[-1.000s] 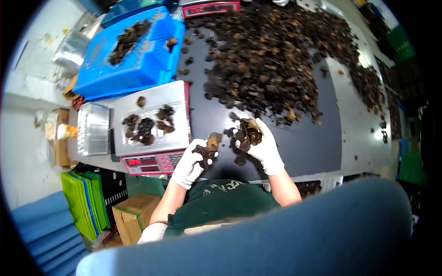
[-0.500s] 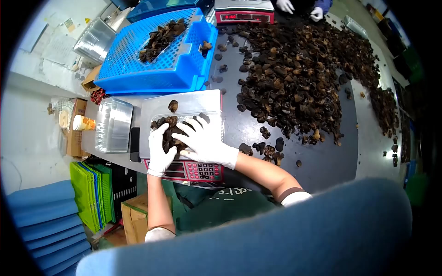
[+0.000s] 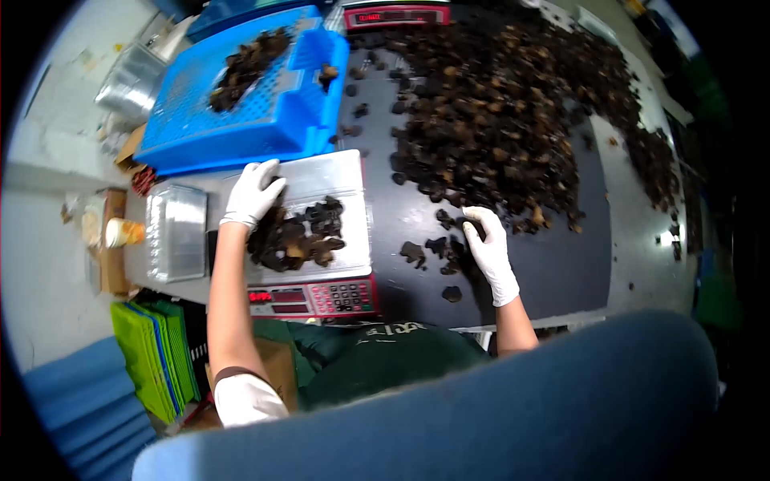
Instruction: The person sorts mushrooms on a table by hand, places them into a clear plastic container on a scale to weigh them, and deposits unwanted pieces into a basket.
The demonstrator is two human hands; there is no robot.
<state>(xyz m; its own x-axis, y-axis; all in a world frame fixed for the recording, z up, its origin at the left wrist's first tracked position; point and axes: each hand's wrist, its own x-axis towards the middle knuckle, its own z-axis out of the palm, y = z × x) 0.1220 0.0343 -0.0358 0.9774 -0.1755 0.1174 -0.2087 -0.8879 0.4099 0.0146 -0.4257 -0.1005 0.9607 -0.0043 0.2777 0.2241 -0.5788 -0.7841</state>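
Dark brown, curled mushroom-like pieces (image 3: 293, 240) lie in a clear plastic tray on the scale's metal plate (image 3: 321, 170). My left hand (image 3: 253, 194), in a white glove, is over the far left edge of that tray, thumb and fingers bent but apart. No piece shows clearly in it. My right hand (image 3: 492, 260), also gloved, hovers over the dark table right of the scale, thumb and forefinger apart. Just left of it lie several loose pieces (image 3: 437, 247). The scale's keypad (image 3: 342, 297) faces me; its red digits are blurred.
A large heap of the same pieces (image 3: 497, 112) covers the far table. Blue perforated crates (image 3: 180, 120) at the back left hold more pieces. Stacked clear trays (image 3: 178, 232) and a paper cup (image 3: 124, 232) stand left; a second scale (image 3: 397, 16) is at the back.
My hands have parted: the left went up to the tray's far left edge, the right moved off the tray to the loose pieces. The tray's pieces lie more spread out. The view has shifted.
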